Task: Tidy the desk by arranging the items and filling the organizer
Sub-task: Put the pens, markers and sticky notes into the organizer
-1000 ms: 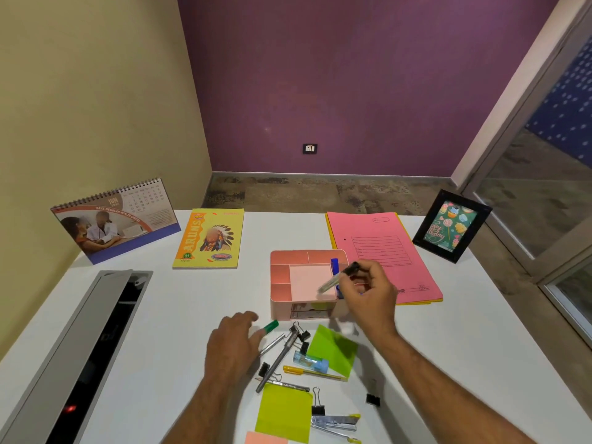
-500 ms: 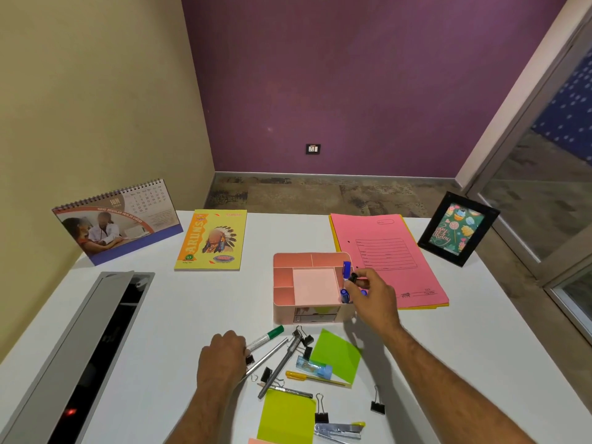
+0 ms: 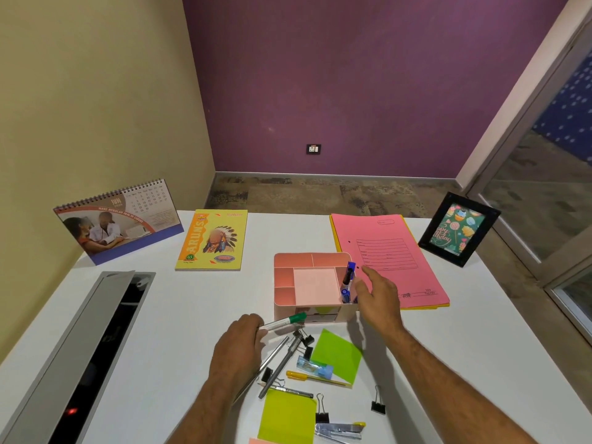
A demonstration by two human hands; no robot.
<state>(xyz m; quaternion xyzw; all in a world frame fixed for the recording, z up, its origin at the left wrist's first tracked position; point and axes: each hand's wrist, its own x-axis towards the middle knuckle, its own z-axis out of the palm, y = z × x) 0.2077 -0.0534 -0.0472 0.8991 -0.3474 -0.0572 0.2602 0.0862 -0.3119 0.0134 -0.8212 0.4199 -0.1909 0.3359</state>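
1. The pink organizer point(image 3: 312, 285) sits mid-worktop point(image 3: 480, 331), and its right-hand slot already carries the blue markers point(image 3: 348, 280), standing on end: that tall narrow slot looks made for pens.
2. The right hand point(image 3: 378, 296) hovers at the organizer's three o'clock side, just beside those markers, its grip apart, fingers spread and loose, holding nothing.
3. The left hand point(image 3: 238, 342) is at the organizer's seven o'clock, palm down, grip clamped on the green marker point(image 3: 283, 322), whose capped tip points toward the box front; likely the next thing to be filed.
4. The loose clutter waits at six o'clock of the organizer: pens point(image 3: 282, 363), binder clips point(image 3: 378, 406), green sticky notes point(image 3: 336, 355), a stapler point(image 3: 339, 430).
5. The pink folder point(image 3: 390, 251) lies flat at two o'clock.
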